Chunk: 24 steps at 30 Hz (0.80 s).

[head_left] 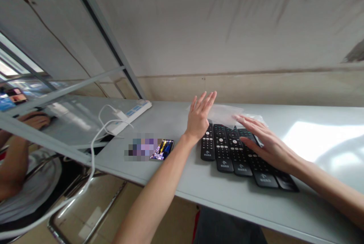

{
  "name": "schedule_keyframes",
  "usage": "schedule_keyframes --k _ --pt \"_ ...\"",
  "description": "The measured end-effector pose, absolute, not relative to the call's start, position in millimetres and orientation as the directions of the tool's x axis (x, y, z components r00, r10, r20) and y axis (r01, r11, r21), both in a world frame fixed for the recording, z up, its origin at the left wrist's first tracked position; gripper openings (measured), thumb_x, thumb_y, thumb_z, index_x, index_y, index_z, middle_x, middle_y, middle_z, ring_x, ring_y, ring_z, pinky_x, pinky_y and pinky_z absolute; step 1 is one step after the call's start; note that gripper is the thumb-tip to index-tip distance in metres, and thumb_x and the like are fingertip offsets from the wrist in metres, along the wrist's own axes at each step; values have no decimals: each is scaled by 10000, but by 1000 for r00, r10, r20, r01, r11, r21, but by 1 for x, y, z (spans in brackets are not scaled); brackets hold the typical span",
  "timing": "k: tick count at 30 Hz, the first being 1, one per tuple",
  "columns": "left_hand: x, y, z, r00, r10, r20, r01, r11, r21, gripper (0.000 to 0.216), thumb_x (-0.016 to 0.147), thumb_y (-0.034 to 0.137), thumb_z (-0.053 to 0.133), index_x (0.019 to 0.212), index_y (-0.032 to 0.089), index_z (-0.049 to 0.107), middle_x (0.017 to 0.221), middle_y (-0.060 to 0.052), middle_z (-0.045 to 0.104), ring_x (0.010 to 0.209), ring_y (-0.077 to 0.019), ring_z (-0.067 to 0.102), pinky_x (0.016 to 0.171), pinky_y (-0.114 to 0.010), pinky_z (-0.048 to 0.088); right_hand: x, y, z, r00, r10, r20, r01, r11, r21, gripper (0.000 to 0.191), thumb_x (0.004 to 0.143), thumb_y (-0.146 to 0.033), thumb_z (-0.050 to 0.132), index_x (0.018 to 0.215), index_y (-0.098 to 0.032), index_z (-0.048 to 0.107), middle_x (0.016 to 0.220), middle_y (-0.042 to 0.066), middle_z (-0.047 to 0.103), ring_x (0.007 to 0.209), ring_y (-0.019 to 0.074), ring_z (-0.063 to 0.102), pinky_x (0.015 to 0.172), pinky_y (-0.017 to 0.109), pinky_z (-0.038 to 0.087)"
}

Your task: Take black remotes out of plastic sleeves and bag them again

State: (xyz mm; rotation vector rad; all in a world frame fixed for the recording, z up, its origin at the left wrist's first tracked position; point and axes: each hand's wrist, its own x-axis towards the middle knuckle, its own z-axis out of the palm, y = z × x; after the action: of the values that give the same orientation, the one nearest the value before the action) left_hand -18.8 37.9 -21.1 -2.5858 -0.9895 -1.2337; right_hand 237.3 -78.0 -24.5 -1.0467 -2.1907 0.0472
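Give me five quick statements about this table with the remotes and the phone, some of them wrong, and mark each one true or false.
1. Black remotes lie side by side on the table. True.
2. The left hand has its fingers stretched out. True.
3. The remotes lie between the left hand and the phone. False: the phone and the remotes lie on opposite sides of the left arm.
4. The right hand is over the remotes. True.
5. The phone's screen is dark. False: the phone shows a lit, colorful picture.
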Motion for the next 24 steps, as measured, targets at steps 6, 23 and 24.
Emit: schedule_keyframes --k 6,23,24 --pt "-19 41 -27 535 573 621 508 -805 305 1036 783 -66 355 1717 375 262 1673 19 507 1600 -223 401 1350 -579 272 238 -77 -26 -400 717 571 687 646 -331 693 1085 -291 558 1715 -418 297 1681 67 504 1543 323 494 1213 650 466" --pt "-15 39 -29 613 604 509 510 -795 329 794 863 -45 399 1582 262 540 1649 -53 535 1589 -222 427 1329 -578 328 238 -79 -21 -358 719 596 706 626 -332 622 1098 -271 522 1687 -393 364 1627 96 569 1483 321 568 1189 640 486" --pt "-15 38 -29 615 603 507 504 -796 335 766 881 -36 405 1575 254 549 1664 -65 513 1596 -228 416 1329 -582 328 238 -80 -21 -350 723 596 711 619 -333 608 1099 -272 517 1680 -385 378 1622 100 573 1477 323 574 1192 649 481"
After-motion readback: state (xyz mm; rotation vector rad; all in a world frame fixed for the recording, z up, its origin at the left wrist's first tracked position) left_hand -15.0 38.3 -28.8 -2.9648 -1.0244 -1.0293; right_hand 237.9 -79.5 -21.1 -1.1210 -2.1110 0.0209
